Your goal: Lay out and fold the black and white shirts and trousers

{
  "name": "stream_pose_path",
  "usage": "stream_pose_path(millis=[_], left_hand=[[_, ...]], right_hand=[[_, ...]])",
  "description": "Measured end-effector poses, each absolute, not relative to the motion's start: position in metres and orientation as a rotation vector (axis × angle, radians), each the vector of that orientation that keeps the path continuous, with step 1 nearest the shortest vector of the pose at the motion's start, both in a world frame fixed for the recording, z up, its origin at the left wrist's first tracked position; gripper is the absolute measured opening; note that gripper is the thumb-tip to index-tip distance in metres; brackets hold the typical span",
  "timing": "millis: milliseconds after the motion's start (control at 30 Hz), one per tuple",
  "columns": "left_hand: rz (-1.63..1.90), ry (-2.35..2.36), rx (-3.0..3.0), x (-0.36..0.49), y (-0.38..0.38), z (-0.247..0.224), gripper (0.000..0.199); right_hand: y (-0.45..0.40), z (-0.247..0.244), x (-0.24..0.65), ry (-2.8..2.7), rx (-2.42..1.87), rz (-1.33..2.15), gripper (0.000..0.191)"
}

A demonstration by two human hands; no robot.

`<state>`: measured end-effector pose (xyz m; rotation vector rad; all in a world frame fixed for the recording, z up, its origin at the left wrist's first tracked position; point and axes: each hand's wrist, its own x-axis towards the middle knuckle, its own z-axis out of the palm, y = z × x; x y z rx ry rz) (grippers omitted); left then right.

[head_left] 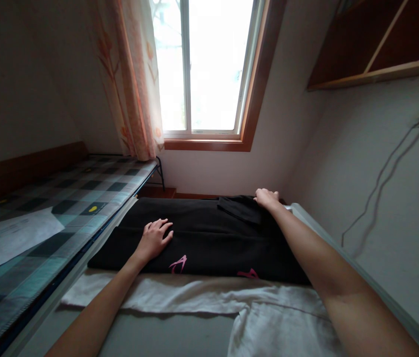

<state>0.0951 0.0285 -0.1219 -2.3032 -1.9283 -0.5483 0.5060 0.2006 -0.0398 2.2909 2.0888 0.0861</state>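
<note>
Black garment [202, 248], folded flat, with pink markings [178, 265].

A folded black cloth garment [202, 245] with 2 pink marks [183, 261] lies toward the pale grey-green surface's [172, 329] far edge. A white cloth garment [183, 292] lies along the black garment's near side. The left hand [155, 238] rests palm-down on the black garment; the right hand [268, 197] touches it near the surface's far right corner. Past the left edge, white paper sheets [27, 235] lie on a teal-and-grey plaid mattress [118, 187].

Two garments [202, 243] [279, 317], one window [216, 64], one curtain [135, 74]
</note>
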Motion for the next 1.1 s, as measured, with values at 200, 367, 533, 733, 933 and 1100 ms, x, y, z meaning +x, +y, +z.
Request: stream_pose_path(millis=[200, 367, 533, 733, 933, 1100], left_hand=[[-0.517, -1.945, -2.294, 0.096, 0.028, -0.12, 0.039], [-0.524, -1.952, -2.297, 0.096, 0.028, -0.121, 0.038], [-0.522, -1.955, -2.294, 0.095, 0.029, -0.122, 0.039], [-0.503, -1.971, -2.288, 0.097, 0.028, -0.12, 0.039], [-0.484, -1.968, -2.292, 0.096, 0.027, -0.119, 0.039], [-0.467, -1.971, -2.289, 0.097, 0.027, -0.118, 0.039]], right_hand=[[0.201, -0.03, 0.529, 2.282, 2.243, 0.085, 0.022], [0.191, -0.03, 0.552, 2.71, 2.277, 0.128, 0.027], [0.151, -0.046, 0.571, 3.336, 1.99, 0.166, 0.036], [0.101, -0.095, 0.586, 3.266, 1.829, 0.315, 0.027], [0.071, -0.105, 0.554, 2.703, 1.96, 0.703, 0.033], [0.06, -0.091, 0.531, 2.51, 1.957, 0.893, 0.042]])
